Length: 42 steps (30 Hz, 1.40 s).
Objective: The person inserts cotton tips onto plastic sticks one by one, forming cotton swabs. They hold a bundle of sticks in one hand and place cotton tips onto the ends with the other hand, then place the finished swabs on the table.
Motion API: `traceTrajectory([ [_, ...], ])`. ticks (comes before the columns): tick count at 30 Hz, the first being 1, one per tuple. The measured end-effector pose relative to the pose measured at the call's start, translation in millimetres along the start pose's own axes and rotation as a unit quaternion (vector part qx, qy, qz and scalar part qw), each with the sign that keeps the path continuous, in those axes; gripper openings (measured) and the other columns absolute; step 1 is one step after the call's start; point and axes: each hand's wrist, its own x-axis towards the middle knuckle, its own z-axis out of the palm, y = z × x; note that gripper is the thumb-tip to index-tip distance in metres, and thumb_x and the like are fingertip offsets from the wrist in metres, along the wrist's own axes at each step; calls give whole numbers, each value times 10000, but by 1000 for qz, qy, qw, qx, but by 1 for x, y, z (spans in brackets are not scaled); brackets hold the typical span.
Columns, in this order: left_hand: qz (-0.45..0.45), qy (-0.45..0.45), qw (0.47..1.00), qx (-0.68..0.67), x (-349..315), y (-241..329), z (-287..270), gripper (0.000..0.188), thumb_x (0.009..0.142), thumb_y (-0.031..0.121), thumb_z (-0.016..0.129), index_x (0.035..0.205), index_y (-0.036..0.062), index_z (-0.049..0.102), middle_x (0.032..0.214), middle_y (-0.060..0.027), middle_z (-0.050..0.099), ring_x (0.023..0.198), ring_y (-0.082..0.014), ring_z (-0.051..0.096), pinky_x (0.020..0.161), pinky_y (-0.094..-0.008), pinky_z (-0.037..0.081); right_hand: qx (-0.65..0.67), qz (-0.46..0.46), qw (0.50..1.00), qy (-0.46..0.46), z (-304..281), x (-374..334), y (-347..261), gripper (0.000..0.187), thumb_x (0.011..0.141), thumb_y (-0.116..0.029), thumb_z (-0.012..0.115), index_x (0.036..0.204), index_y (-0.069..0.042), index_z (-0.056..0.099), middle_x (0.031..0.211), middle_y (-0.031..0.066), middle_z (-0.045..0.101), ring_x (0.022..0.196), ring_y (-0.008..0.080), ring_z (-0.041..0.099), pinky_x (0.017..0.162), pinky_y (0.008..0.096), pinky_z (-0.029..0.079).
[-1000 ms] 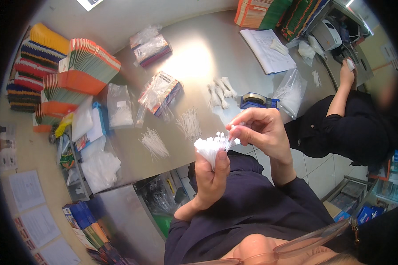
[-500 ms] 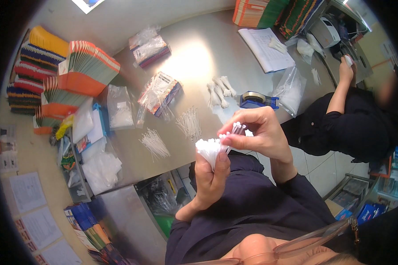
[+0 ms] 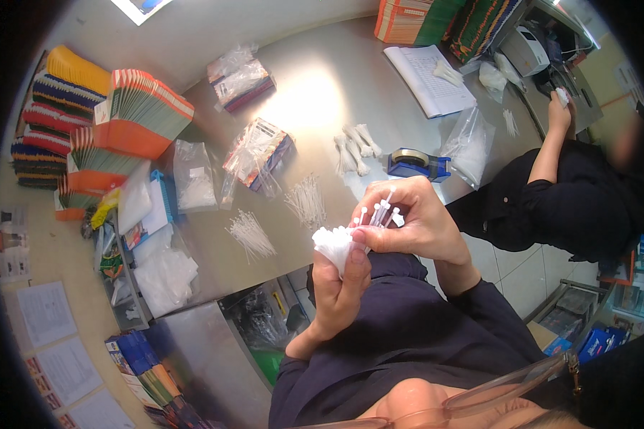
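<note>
A tight bunch of thin white sticks with small knobbed heads (image 3: 333,244) stands upright in my left hand (image 3: 342,289), whose fingers and thumb wrap round it. Beside it my right hand (image 3: 415,218) pinches several more such sticks (image 3: 381,213) between thumb and fingers, their heads fanned out at uneven heights. The two hands touch or nearly touch above my lap, at the table's near edge. On the metal table lie two loose piles of similar sticks, a left pile (image 3: 252,234) and a right pile (image 3: 308,201). Several gathered white bundles (image 3: 356,149) lie farther back.
A blue tape dispenser (image 3: 416,164) sits beyond my right hand, near a clear bag of white pieces (image 3: 470,150). Plastic-covered boxes (image 3: 259,152) and an open notebook (image 3: 431,79) lie farther off. Orange folders (image 3: 139,118) line the left. A co-worker (image 3: 551,186) stands at right.
The sticks in my right hand have spread apart and show more of their length above the fingers. Both hands stay in nearly the same place.
</note>
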Motion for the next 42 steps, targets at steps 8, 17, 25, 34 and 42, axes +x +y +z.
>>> traceTrajectory([
  [8,-8,9,1000,-25,1,-4,1,140,952,163,433,975,30,398,633,31,408,488,-20,355,419,-181,292,76,41,996,25,-4,3,-2,116,760,-85,678,822,6,642,716,-10,605,613,6,498,501,154,365],
  [17,-19,9,1000,-7,8,-6,-2,160,957,165,418,1029,30,369,654,33,402,502,-15,353,421,-171,284,116,-21,992,45,-10,-5,22,116,820,-81,643,858,22,680,751,57,652,562,42,507,483,173,382],
  [25,-46,-24,999,-9,19,-9,-3,224,954,205,437,1079,34,362,695,28,413,535,-13,357,450,-161,291,122,1,990,67,-12,3,32,110,804,-81,660,837,18,691,698,53,612,584,74,515,534,208,399],
  [34,-49,18,997,51,23,-27,-25,254,948,245,459,1064,28,394,694,33,425,548,-21,382,470,-172,321,191,50,977,84,-7,24,57,152,806,-111,662,854,32,682,654,-11,544,537,41,408,492,198,312],
  [42,-85,222,971,7,9,-44,-70,241,946,183,460,1128,31,417,656,47,365,490,-11,316,394,-151,264,-232,279,921,141,-44,2,234,223,750,-263,699,764,-40,704,635,70,645,520,105,572,512,256,437],
])
